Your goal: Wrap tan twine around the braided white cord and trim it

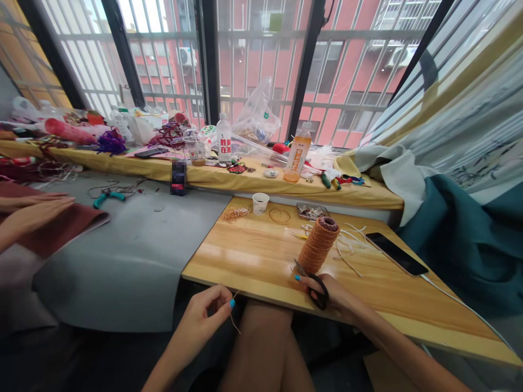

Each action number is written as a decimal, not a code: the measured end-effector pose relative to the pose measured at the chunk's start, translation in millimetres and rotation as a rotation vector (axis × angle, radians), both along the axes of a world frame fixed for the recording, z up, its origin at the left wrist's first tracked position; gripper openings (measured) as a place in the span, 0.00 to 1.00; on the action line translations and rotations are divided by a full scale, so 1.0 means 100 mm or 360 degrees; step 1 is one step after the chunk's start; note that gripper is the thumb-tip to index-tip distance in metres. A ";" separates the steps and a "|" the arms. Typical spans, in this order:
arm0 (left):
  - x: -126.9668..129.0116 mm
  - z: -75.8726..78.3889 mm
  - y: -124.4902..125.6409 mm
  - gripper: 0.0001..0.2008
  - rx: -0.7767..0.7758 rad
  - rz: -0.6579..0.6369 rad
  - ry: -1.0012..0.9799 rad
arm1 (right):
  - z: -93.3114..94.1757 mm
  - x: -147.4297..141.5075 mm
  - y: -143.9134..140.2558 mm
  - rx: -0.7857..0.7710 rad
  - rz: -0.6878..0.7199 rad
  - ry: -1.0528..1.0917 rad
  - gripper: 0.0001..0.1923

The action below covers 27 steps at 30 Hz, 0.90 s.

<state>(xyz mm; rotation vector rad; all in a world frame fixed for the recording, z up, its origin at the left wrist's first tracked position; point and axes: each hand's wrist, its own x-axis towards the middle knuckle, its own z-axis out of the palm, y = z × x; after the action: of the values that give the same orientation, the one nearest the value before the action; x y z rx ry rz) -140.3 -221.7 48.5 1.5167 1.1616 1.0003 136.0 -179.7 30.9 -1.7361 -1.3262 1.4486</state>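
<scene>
My left hand (210, 310) is closed in a pinch on a thin tan cord (234, 322), in front of the table's near edge. One end of the cord hangs below my fingers. Black-handled scissors (319, 294) are in my right hand (333, 296), low over the table's front edge, their blades pointing up and left. Just behind the blades stands a cone of orange-brown cord (321, 242), slightly tilted in view. Whether the scissors touch the cone, I cannot tell.
On the wooden table (245, 256) are a paper cup (260, 203), a cord coil (279, 216), a small tray (312, 211), white cords (350, 239) and a phone (396, 253). Bottles line the sill. At left, another person's hands (41, 209) rest on brown material.
</scene>
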 end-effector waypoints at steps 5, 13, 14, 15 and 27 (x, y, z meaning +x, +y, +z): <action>-0.12 0.05 -0.04 0.12 -0.0004 0.0116 -0.0088 | -0.08 0.02 0.02 0.0086 -0.0007 -0.0208 0.20; 0.62 0.69 1.17 0.11 0.0716 -0.0079 0.0152 | -0.09 0.05 -0.03 0.0178 0.0150 -0.0142 0.19; 0.78 0.75 1.42 0.11 0.0809 -0.0048 0.0201 | -0.08 0.04 -0.03 0.0160 0.0168 -0.0146 0.19; 0.94 0.78 1.65 0.11 0.0883 -0.0008 0.0295 | -0.07 0.04 -0.04 0.0161 0.0176 -0.0148 0.19; 1.20 0.14 2.28 0.16 0.0600 0.0132 0.1258 | -0.07 0.05 -0.29 0.0589 0.0167 -0.0209 0.20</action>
<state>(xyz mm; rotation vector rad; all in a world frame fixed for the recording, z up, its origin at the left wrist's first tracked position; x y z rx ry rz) -20.4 6.7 62.3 2.2959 1.6414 0.6980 140.5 -208.3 24.3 -1.5555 -1.6564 1.0693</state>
